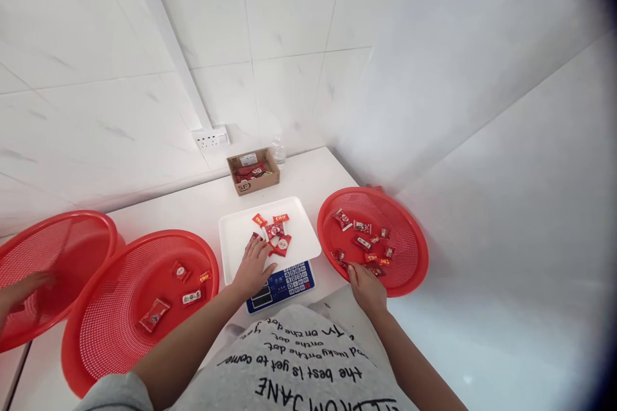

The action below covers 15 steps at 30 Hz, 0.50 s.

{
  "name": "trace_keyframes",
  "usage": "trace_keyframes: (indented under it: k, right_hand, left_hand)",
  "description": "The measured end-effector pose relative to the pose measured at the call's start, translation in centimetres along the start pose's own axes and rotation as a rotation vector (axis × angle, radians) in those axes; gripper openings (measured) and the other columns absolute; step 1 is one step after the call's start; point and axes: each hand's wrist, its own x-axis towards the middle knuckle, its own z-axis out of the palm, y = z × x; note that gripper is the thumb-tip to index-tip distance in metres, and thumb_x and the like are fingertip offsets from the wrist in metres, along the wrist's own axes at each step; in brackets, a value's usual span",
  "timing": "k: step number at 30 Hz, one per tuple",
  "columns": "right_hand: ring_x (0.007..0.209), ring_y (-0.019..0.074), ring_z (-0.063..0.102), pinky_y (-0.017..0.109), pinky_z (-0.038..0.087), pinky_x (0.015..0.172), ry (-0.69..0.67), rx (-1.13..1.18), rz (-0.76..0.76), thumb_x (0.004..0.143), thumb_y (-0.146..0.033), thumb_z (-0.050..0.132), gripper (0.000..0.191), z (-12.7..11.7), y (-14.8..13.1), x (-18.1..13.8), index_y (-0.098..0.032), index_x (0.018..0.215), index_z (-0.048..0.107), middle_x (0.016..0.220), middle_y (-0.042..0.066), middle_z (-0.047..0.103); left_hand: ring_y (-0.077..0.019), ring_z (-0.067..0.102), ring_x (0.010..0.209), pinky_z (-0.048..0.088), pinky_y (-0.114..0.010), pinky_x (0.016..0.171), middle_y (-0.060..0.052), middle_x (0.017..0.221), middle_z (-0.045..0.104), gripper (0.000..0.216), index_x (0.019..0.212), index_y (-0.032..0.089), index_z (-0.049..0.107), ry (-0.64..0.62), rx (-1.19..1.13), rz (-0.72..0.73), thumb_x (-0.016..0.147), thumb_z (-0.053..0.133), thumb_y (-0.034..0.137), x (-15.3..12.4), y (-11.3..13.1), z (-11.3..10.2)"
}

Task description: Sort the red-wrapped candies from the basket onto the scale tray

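My left hand (252, 269) rests on the white tray (304, 239), fingers stretched over the small red snack packets (276, 230) piled there. Its fingertips touch a dark red packet at the pile's left side. Under the tray is a scale with a blue keypad (292, 281), its display partly covered by my left hand and arm. My right hand (368, 288) lies over the near rim of the right red basket (418, 257), fingers drawn together at its inner edge. Several wrapped packets (362, 242) lie in that basket; what the right fingertips hold is hidden.
Another red basket (103, 308) with a few packets stands left of the scale. Beyond it, another person's hand (24, 289) reaches over a further red basket (96, 221). A cardboard box (258, 184) of packets and a clear plastic bottle (278, 151) stand against the wall.
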Motion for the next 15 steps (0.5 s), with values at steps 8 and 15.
trace_keyframes:
  k: [8,15]
  right_hand:
    - [0.096,0.0206,0.059,0.027,0.04,0.066,-0.015,-0.054,0.062,0.093,-0.034,0.021,0.044,0.3,-0.7,-0.5,-0.019,0.101,0.061,0.105,0.008,0.066]
    - [0.086,0.019,0.061,0.025,0.038,0.06,-0.018,-0.095,0.072,0.093,-0.033,0.021,0.042,0.1,-1.0,-0.5,-0.02,0.094,0.061,0.095,0.007,0.068]
  left_hand:
    - [-0.032,0.014,0.138,0.018,-0.056,0.108,-0.005,0.147,0.032,0.057,0.139,0.025,0.034,-0.118,0.08,0.015,0.087,0.042,0.046,3.7,0.2,0.1]
    - [-0.0305,0.019,0.137,0.019,-0.056,0.107,-0.005,0.146,0.034,0.056,0.137,0.026,0.037,-0.163,0.076,0.023,0.087,0.04,0.05,3.2,-0.7,0.7]
